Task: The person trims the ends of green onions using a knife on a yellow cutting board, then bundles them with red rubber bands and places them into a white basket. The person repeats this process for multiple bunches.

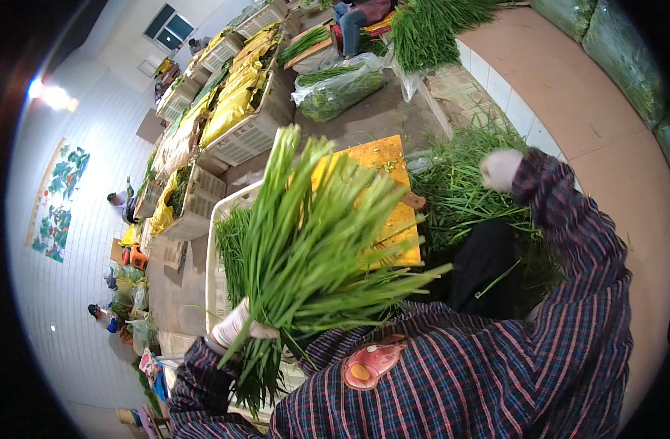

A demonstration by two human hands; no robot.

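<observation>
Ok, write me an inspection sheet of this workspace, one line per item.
Surface: yellow board, small green scraps on it, partly hidden behind the bunch.
Job's things: bunch of long green leaves, motion-blurred; white crate to the board's left, with more greens inside.
Clutter: loose pile of leaves right of the board; wooden handle at the board's right edge.
Hands: left hand, gloved, grips the bunch; right hand, gloved, by the loose pile, no object visible in it, fingers too blurred to read.
Cables: nothing seen.
Surroundings: stocked crates with yellow sheets, bagged greens, a seated person.
</observation>
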